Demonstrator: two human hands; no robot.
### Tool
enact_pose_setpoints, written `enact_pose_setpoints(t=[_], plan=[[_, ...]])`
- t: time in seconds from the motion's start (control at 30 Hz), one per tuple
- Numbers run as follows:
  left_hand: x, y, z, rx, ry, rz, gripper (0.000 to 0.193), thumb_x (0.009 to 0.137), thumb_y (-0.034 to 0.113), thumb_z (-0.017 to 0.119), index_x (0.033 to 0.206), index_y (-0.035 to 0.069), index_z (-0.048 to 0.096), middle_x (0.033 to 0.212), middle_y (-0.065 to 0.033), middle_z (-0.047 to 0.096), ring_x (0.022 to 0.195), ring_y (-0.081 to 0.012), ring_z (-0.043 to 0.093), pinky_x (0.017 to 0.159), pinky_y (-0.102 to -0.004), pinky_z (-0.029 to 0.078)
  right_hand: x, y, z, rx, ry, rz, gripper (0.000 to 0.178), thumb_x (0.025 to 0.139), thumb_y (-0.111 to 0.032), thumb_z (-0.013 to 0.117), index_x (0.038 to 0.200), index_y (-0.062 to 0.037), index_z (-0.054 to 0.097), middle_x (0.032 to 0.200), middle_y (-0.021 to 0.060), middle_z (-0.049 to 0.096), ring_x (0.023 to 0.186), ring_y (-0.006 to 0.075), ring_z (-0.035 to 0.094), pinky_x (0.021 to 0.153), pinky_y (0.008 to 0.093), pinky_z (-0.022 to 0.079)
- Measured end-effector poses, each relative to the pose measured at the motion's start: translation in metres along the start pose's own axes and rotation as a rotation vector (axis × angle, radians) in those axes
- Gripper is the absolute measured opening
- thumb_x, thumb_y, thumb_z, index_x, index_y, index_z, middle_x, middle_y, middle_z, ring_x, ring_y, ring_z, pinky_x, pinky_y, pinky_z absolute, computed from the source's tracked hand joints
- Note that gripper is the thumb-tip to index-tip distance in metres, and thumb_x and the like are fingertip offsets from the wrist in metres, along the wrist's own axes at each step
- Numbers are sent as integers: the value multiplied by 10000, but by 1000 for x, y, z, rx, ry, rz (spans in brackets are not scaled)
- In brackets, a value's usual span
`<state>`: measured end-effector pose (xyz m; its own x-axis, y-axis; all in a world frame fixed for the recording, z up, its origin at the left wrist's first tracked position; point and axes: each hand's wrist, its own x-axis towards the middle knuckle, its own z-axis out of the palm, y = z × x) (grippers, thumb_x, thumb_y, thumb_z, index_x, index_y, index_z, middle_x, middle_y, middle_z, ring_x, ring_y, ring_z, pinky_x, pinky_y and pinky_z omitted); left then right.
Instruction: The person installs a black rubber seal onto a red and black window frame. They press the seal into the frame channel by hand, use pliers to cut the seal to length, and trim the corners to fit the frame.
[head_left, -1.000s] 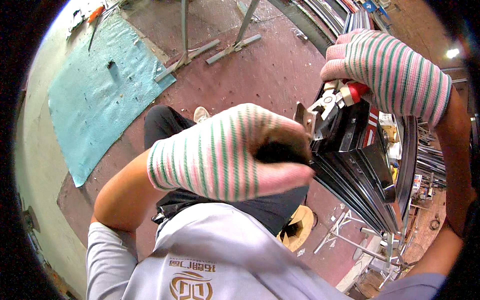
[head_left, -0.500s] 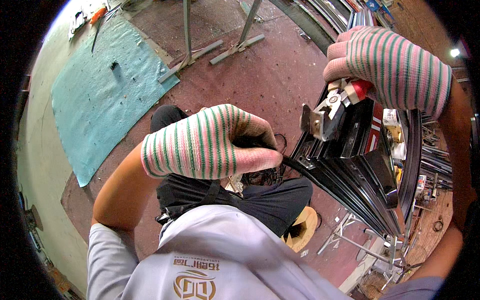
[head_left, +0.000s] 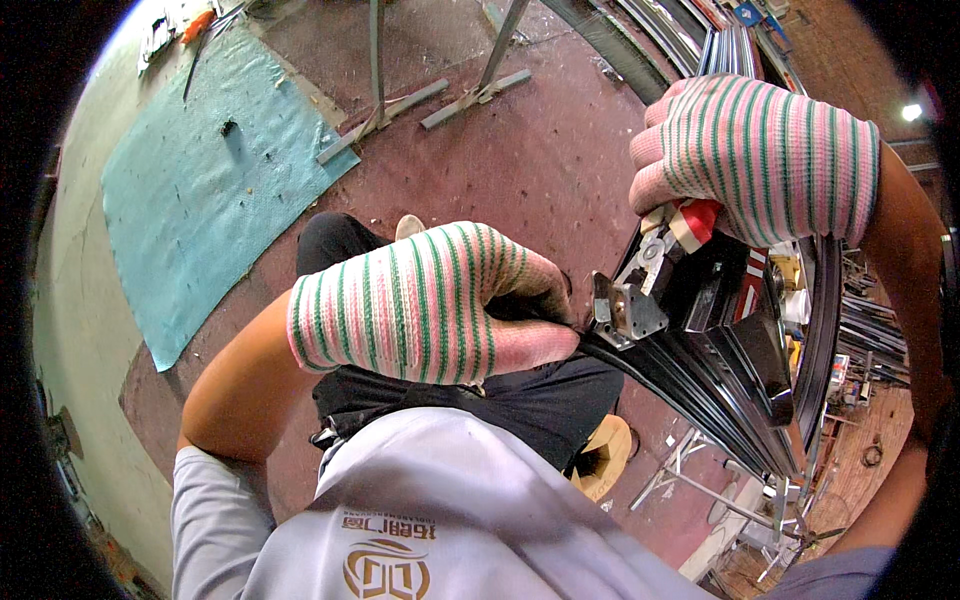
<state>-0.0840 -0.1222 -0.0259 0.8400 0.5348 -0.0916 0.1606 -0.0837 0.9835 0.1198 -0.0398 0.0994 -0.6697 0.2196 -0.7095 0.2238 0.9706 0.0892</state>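
Note:
Both my hands wear pink-and-white gloves with green stripes. My left hand (head_left: 425,305) is closed in a pinch on the end of a thin black rubber strip (head_left: 608,356), which runs down along the black metal profiles (head_left: 715,375). Wrapped round the red-and-cream handles of a pair of cutting shears (head_left: 628,308) is my right hand (head_left: 755,160). The shears' metal head sits at the strip, right beside my left fingertips. Whether the jaws touch the strip is hard to make out.
A light blue mat (head_left: 215,190) lies on the reddish floor to the left. Grey metal stand legs (head_left: 378,70) rise at the top. A wooden spool (head_left: 607,458) is beside my knee. More long profiles (head_left: 870,325) and small containers are at the right.
My right hand has come down and slightly left with the shears, bringing their head to the strip. My left hand has shifted a little right and down, keeping its pinch.

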Motion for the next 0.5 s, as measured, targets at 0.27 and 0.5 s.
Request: enact_pose_setpoints(t=[0.27,0.5], plan=[[-5,-10,5,-11,44,156,228,867,219,691,957,13,657,807,-91,667,780,-176,632,735,-300,493,10,-12,-10,-24,-26,-9,327,632,-65,739,944,-147,685,879,6,644,909,206,610,871,342,442],[-5,-11,12,-121,97,82,222,870,171,691,1001,-4,650,866,-82,680,822,-130,622,774,-278,494,16,-1,-7,17,-7,-96,337,613,-81,745,934,-162,682,878,-17,625,924,195,595,870,347,438]])
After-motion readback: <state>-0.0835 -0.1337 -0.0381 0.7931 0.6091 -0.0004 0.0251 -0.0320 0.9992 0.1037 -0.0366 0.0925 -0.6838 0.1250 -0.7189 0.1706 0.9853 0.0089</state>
